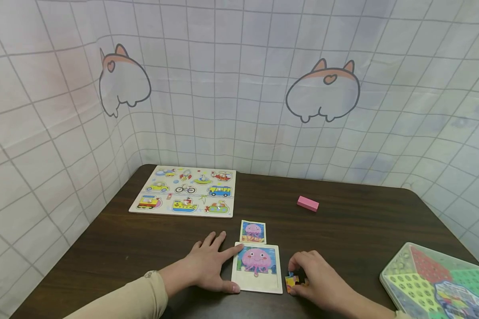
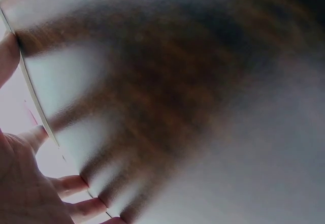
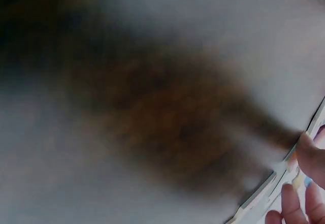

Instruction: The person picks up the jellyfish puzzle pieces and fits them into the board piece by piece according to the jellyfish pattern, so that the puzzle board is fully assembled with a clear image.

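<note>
A square jigsaw tray (image 1: 259, 283) lies in front of me, its upper part filled with a pink jellyfish picture (image 1: 257, 258) and its lower part bare. My left hand (image 1: 205, 266) is spread on the table, with the index fingertip on the tray's upper left corner and the thumb at its lower left edge. Just right of the tray, my right hand (image 1: 321, 279) pinches a yellow and pink jigsaw piece (image 1: 290, 283) between thumb and index finger. More of the pieces are partly hidden under its fingers. A small jellyfish picture card (image 1: 253, 232) touches the tray's top edge.
Back left lies a wooden peg puzzle board (image 1: 195, 201) with vehicle pictures. A pink block (image 1: 308, 204) rests toward the back right of the dark table (image 1: 355, 221). At the right edge is a clear-lidded game box (image 1: 435, 279). A grid-patterned curtain (image 1: 223, 110) surrounds the table.
</note>
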Demonstrator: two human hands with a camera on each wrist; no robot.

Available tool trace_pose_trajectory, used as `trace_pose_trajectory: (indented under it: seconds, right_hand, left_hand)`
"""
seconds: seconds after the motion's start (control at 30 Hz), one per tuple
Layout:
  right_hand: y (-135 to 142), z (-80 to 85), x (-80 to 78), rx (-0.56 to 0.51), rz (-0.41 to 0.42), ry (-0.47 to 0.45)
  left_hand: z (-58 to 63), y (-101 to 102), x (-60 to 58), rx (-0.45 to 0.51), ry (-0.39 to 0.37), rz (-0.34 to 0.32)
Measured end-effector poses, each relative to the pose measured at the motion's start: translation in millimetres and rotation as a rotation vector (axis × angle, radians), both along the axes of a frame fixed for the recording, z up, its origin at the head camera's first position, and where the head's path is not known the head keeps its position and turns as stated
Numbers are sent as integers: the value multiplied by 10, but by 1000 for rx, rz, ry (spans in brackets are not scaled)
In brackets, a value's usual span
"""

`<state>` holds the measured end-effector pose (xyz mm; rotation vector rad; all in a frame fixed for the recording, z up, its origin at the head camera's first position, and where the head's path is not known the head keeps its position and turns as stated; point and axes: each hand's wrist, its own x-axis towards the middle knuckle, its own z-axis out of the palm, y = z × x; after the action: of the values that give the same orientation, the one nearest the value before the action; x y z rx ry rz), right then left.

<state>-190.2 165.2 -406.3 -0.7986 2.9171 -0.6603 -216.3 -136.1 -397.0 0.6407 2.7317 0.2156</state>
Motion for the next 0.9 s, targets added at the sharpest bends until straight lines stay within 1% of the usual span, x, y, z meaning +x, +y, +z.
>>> trace_pose_trajectory:
  seconds: [0.17, 0.37, 0.6, 0.77, 0.9]
  right_hand:
    - [-25, 16, 17, -61, 15, -102]
    - [-43, 81, 1, -194, 44, -216]
    - [-185, 172, -65, -319, -9, -322]
    - [-329, 176, -136, -398, -8, -381]
    - [-464, 155, -193, -423, 2, -384]
  left_hand:
    - [0, -2, -2, 1, -4, 0]
    - [6, -2, -3, 3, -11, 2]
    - [26, -3, 12, 1, -12, 5]
    - [17, 2, 4, 1, -20, 11]
    - [2, 10, -8, -3, -20, 13]
